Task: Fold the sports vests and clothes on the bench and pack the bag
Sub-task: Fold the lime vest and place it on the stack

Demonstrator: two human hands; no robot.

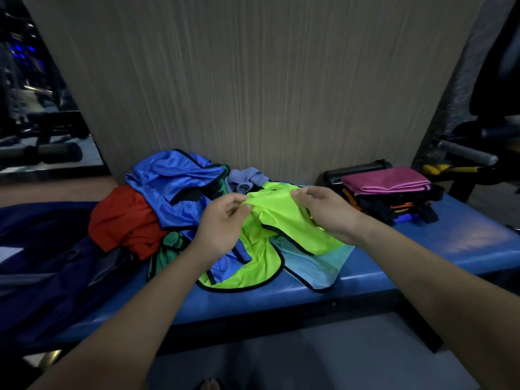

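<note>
A neon green vest (261,249) with black trim lies on top of a heap of clothes on the blue bench (422,249). My left hand (222,223) pinches its upper edge on the left, and my right hand (326,209) pinches the same edge on the right, lifting it slightly. Under and around it lie a shiny blue vest (174,184), a red garment (123,218), a green vest (168,243) and a light blue vest (318,266). A dark navy bag (42,263) sits open on the bench at the left.
A folded stack (391,198) with a pink piece on top stands at the bench's right, a black roll behind it. A wood-grain wall panel (253,80) rises just behind the bench. Gym equipment (464,153) stands at the right and dark machines at the far left.
</note>
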